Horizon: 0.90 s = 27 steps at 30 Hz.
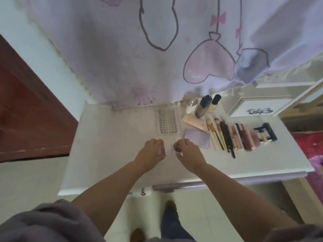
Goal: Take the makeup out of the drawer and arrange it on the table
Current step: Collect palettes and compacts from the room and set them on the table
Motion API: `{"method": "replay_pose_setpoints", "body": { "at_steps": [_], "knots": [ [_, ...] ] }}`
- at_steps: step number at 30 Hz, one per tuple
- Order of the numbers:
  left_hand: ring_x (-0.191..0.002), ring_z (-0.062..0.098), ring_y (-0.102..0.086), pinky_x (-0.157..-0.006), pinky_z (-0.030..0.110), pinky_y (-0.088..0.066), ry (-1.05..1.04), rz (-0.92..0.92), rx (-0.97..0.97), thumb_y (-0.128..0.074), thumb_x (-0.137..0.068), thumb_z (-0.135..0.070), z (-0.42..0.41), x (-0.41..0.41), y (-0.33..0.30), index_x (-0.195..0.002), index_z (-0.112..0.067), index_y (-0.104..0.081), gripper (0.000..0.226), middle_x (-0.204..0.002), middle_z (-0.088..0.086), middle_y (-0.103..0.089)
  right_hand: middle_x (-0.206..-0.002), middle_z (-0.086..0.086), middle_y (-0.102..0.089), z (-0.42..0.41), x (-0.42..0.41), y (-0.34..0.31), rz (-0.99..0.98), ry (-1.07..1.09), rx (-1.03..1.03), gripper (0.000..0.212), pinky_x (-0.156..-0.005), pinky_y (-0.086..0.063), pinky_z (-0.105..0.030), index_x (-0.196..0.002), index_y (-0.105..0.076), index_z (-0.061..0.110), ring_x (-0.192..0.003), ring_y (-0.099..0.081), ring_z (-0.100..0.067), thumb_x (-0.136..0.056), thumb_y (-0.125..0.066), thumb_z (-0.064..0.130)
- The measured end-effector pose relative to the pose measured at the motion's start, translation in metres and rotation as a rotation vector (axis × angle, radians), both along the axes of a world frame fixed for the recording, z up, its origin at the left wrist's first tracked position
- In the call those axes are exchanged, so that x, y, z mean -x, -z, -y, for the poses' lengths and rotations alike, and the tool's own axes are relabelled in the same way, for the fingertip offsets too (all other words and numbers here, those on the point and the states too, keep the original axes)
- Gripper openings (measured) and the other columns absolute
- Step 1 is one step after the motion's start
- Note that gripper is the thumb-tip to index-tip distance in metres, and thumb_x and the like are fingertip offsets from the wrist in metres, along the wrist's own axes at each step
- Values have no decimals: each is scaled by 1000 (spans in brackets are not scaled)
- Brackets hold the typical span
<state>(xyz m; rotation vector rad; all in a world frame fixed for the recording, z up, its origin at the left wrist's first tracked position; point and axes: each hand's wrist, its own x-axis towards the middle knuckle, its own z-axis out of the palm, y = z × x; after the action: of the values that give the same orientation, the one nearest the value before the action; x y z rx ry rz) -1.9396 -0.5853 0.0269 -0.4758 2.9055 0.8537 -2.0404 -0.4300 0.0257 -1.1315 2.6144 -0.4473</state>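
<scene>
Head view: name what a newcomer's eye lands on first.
The two hands, left hand and right hand, meet mid-table, each pinching a small item too blurred to identify. Right of them, a row of brushes and pencils lies neatly aligned on the white table. A pink balloon-print curtain hangs behind.
</scene>
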Motion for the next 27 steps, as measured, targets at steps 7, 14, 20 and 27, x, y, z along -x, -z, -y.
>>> {"method": "replay_pose_setpoints", "body": {
  "at_steps": [7,14,20,27],
  "knots": [
    [-120,25,-39,-88,35,-44,-57,27,30,-57,-89,-29,15,54,29,-118,-10,-49,36,-128,8,-48,-122,1,-52,31,53,31,-150,-224,-155,28,-112,-16,-46,-112,-51,21,-115,-48,-23,-84,-53,22],
    [-125,23,-37,-89,38,-45,-100,20,-1,-60,-86,-33,18,39,34,-133,-13,-40,55,-138,5,-36,-121,-13,-59,19,53,26,-201,-229,24,40,-107,-33,-53,-110,-60,8,-113,-56,-32,-74,-71,19],
    [-115,26,-45,-85,41,-50,-31,-27,95,-61,-86,-32,27,19,25,-132,-11,-43,54,-125,7,-48,-118,-11,-61,-36,31,34,-208,-361,103,29,-95,-49,-40,-105,-62,10,-106,-60,-29,-78,-69,17],
    [-79,26,-64,-63,29,-54,238,-137,254,-72,-70,-38,-1,6,23,-98,-10,-65,41,-95,8,-66,-135,-8,-55,-80,21,59,-321,-348,-47,44,-109,-33,-47,-124,-61,13,-126,-50,-26,-92,-35,29]
  ]
}}
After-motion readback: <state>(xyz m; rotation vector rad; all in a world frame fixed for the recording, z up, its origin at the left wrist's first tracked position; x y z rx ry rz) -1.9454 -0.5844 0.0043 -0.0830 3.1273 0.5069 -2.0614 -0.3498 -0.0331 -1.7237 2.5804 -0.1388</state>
